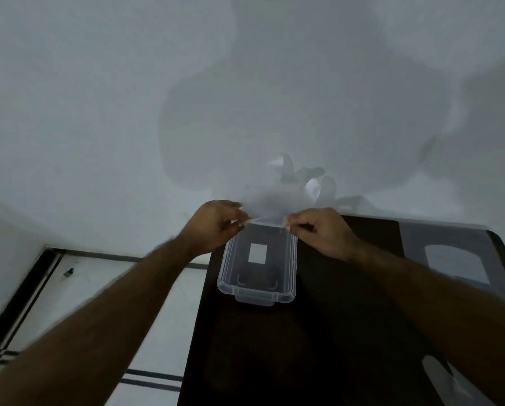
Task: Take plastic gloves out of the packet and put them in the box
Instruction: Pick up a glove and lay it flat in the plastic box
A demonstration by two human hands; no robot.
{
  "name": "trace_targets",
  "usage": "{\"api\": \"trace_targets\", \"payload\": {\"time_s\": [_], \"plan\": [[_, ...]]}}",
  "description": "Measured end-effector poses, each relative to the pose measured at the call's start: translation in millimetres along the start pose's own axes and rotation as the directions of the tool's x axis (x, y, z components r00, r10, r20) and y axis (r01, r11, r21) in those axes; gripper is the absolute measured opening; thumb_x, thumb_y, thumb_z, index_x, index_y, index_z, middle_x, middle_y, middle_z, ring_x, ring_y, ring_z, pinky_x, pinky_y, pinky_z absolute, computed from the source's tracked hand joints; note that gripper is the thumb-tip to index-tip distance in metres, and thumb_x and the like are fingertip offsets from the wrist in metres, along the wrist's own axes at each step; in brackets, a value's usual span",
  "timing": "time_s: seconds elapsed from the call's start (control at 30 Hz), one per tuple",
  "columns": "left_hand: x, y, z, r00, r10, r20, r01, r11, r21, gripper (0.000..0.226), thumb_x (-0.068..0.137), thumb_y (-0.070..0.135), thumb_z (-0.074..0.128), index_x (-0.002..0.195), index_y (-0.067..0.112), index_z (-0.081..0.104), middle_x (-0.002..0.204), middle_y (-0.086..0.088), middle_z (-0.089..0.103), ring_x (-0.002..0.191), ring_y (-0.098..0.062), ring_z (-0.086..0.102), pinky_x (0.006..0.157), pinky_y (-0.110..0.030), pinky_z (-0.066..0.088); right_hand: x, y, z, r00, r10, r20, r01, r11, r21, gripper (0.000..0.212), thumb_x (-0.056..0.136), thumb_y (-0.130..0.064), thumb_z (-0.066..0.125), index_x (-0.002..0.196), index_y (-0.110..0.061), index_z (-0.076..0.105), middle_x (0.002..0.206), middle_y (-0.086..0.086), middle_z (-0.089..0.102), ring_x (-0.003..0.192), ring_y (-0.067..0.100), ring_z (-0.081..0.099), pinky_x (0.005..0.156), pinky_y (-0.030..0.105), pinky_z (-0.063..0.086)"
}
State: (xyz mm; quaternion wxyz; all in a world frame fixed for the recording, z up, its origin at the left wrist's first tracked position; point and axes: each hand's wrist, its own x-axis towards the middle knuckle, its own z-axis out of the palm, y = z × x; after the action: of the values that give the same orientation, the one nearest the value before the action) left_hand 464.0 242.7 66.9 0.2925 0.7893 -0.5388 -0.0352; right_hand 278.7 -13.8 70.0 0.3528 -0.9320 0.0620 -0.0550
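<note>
Both of my hands were up over the far end of the box [257, 265]; my left hand [213, 227] pinched one lower corner of a clear plastic glove [277, 197] and my right hand [321, 232] pinched the other, fingers closed on the thin film, so that the glove's open edge was stretched between them; the glove's fingers splayed away from me, pale against the wall [98, 98]. The box was clear plastic, lidless, lying on the dark desk [318, 347] with a latch tab on its near rim; a pale rectangle showed through its floor, and it held no glove that I could make out. The glove hung just above the box's far rim; whether it touched that rim I could not tell.

To my right on the desk lay a flat see-through packet [450, 259] with a lighter shape inside it, well apart from the box; another pale sheet [447, 379] lay nearer me by the desk's right edge, too blurred to name. The desk stood against the plain white wall, where soft grey shadows spread; to the left of the desk the floor [104, 291] was light tile crossed by dark lines, and a dark strip ran along the foot of the wall.
</note>
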Motion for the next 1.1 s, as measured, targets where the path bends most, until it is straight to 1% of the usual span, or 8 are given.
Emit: {"api": "trace_targets", "payload": {"time_s": [0.2, 0.33, 0.43, 0.57, 0.7, 0.9, 0.97, 1.1], "plan": [[-19.7, -28.7, 48.0, 0.971, -0.059, 0.231, 0.024, 0.988, 0.153, 0.021, 0.095, 0.032, 0.077, 0.116, 0.027, 0.081, 0.128, 0.004, 0.076, 0.132, -0.020, 0.062, 0.111, -0.050, 0.048, -3.3, 30.1, 43.5, 0.983, -0.003, 0.181, 0.039, 0.980, -0.193, 0.026, 0.103, -0.038, 0.061, 0.114, -0.023, 0.079, 0.121, -0.006, 0.079, 0.110, 0.008, 0.071, 0.104, 0.042, 0.053], [-33.4, -41.5, 69.2, 0.934, 0.015, 0.358, -0.110, 0.963, 0.248, 0.021, 0.098, 0.036, 0.071, 0.116, 0.028, 0.080, 0.125, 0.005, 0.077, 0.135, -0.022, 0.060, 0.117, -0.048, 0.038, -4.8, 38.2, 68.0, 0.933, -0.049, 0.355, 0.200, 0.894, -0.401, 0.020, 0.102, -0.035, 0.061, 0.114, -0.029, 0.075, 0.123, -0.009, 0.075, 0.120, 0.013, 0.065, 0.116, 0.045, 0.036], [-35.9, -43.4, 76.2, 0.887, 0.029, 0.461, -0.191, 0.932, 0.309, 0.025, 0.100, 0.042, 0.067, 0.119, 0.030, 0.078, 0.127, 0.006, 0.077, 0.138, -0.022, 0.059, 0.120, -0.046, 0.032, -3.9, 37.8, 81.6, 0.895, 0.038, 0.444, 0.226, 0.819, -0.527, 0.025, 0.103, -0.040, 0.056, 0.124, -0.036, 0.070, 0.134, -0.011, 0.070, 0.138, 0.016, 0.054, 0.128, 0.058, 0.016], [-33.7, -42.5, 82.2, 0.827, 0.019, 0.561, -0.280, 0.880, 0.383, 0.026, 0.099, 0.043, 0.069, 0.121, 0.032, 0.077, 0.130, 0.007, 0.076, 0.138, -0.021, 0.058, 0.126, -0.052, 0.022, 7.8, 27.9, 93.8, 0.838, 0.143, 0.527, 0.280, 0.716, -0.640, 0.029, 0.103, -0.041, 0.057, 0.131, -0.040, 0.067, 0.136, -0.010, 0.069, 0.145, 0.020, 0.049, 0.126, 0.071, -0.001], [-31.1, -44.9, 85.5, 0.763, 0.020, 0.646, -0.404, 0.795, 0.453, 0.025, 0.094, 0.045, 0.070, 0.114, 0.033, 0.077, 0.121, 0.008, 0.077, 0.136, -0.024, 0.059, 0.127, -0.064, 0.010, 17.6, 17.5, 99.8, 0.733, 0.235, 0.639, 0.380, 0.637, -0.671, 0.035, 0.102, -0.045, 0.057, 0.135, -0.036, 0.065, 0.136, -0.004, 0.068, 0.143, 0.024, 0.050, 0.126, 0.070, -0.006], [-22.7, -34.0, 83.9, 0.621, -0.057, 0.782, -0.460, 0.781, 0.422, 0.063, 0.104, 0.068, 0.026, 0.124, 0.034, 0.074, 0.130, 0.007, 0.072, 0.153, -0.027, 0.039, 0.120, -0.075, -0.007, 27.3, -0.2, 101.6, 0.614, 0.345, 0.709, 0.472, 0.560, -0.681, 0.042, 0.104, -0.057, 0.045, 0.134, -0.035, 0.064, 0.137, -0.002, 0.066, 0.140, 0.026, 0.052, 0.125, 0.073, 0.001], [-23.1, -27.1, 80.6, 0.591, -0.075, 0.803, -0.458, 0.788, 0.411, 0.071, 0.106, 0.067, 0.016, 0.127, 0.032, 0.073, 0.132, 0.003, 0.071, 0.155, -0.029, 0.037, 0.121, -0.075, -0.010, 28.7, -7.4, 97.5, 0.604, 0.364, 0.709, 0.485, 0.537, -0.690, 0.042, 0.106, -0.056, 0.041, 0.131, -0.034, 0.066, 0.132, -0.002, 0.068, 0.136, 0.026, 0.055, 0.125, 0.072, 0.001], [-21.1, -16.3, 76.0, 0.577, -0.085, 0.812, -0.403, 0.835, 0.374, 0.068, 0.111, 0.063, 0.018, 0.132, 0.028, 0.072, 0.136, 0.003, 0.070, 0.156, -0.026, 0.035, 0.122, -0.070, -0.016, 27.3, -11.7, 99.2, 0.624, 0.375, 0.686, 0.467, 0.525, -0.712, 0.036, 0.107, -0.049, 0.043, 0.124, -0.031, 0.070, 0.125, -0.002, 0.070, 0.129, 0.026, 0.060, 0.124, 0.071, 0.002]]}}
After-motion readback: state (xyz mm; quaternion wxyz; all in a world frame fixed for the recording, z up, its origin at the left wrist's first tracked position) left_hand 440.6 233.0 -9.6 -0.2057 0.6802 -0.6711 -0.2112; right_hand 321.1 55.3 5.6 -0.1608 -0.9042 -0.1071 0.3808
